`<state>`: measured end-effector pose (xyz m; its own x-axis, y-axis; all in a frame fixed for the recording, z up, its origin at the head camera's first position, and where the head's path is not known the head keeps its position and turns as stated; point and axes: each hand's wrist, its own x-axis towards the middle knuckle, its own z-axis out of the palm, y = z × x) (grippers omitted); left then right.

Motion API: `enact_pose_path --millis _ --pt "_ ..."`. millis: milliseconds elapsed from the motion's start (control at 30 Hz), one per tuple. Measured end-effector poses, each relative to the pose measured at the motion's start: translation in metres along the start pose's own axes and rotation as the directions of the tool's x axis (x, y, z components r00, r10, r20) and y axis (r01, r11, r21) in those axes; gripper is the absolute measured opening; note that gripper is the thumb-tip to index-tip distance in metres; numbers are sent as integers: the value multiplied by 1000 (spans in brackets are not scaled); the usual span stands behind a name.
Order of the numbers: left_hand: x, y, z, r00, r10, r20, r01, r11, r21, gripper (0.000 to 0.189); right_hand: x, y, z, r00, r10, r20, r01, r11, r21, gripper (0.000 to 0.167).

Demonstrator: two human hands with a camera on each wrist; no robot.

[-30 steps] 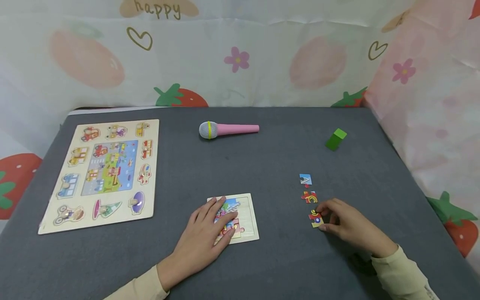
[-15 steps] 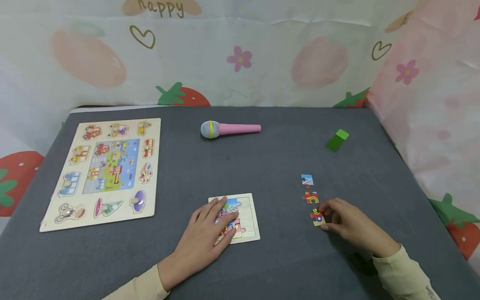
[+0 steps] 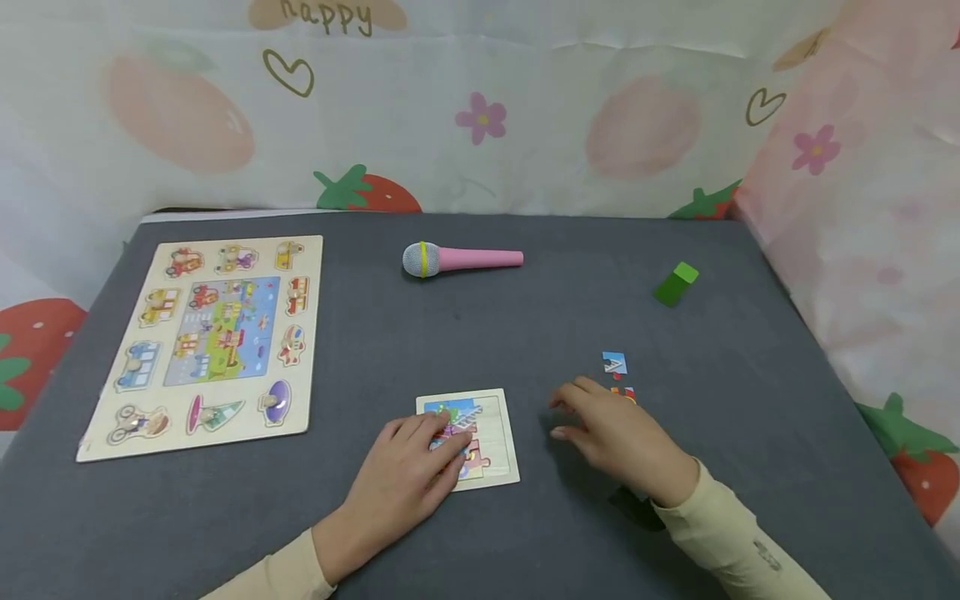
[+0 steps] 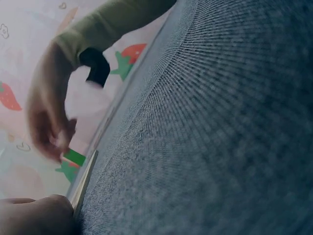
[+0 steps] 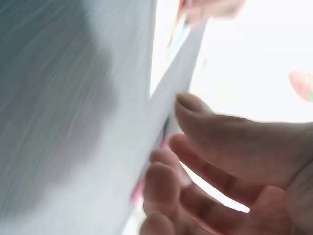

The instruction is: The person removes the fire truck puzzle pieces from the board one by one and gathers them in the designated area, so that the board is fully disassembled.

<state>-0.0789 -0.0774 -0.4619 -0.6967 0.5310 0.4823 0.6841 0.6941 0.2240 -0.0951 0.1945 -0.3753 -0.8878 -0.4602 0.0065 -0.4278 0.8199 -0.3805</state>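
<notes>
My left hand (image 3: 408, 467) rests on a small wooden puzzle board (image 3: 495, 442), its fingers over the left part. Joined colourful pieces (image 3: 474, 458) fill that left part, partly hidden by the fingers; the right part shows bare wood. Between the board and the loose pieces, my right hand (image 3: 626, 437) hovers over the table with thumb and fingers apart. The right wrist view shows the thumb (image 5: 215, 132) apart from the curved fingers and nothing between them. A blue puzzle piece (image 3: 614, 362) lies beyond this hand, and a red-and-yellow piece (image 3: 628, 392) is partly covered by it.
A large wooden knob puzzle (image 3: 307, 392) with vehicle pieces lies at the left of the dark table. A pink toy microphone (image 3: 480, 259) lies at the back middle. Toward the back right stands a green block (image 3: 676, 284). A printed curtain (image 3: 540, 158) hangs behind.
My right hand has left its place at the nearest loose piece and moved left toward the board; that piece's spot is now covered by the hand. The left fingers have drawn back slightly.
</notes>
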Motion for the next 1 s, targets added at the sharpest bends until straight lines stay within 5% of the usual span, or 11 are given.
enact_pose_path --millis 367,1000 --pt "-1 -3 -1 998 -61 -23 62 997 36 26 53 -36 37 1000 -31 3 31 999 42 16" --pt "-3 0 -4 995 -96 -3 96 992 84 27 61 -47 49 1000 -4 0 4 998 62 11"
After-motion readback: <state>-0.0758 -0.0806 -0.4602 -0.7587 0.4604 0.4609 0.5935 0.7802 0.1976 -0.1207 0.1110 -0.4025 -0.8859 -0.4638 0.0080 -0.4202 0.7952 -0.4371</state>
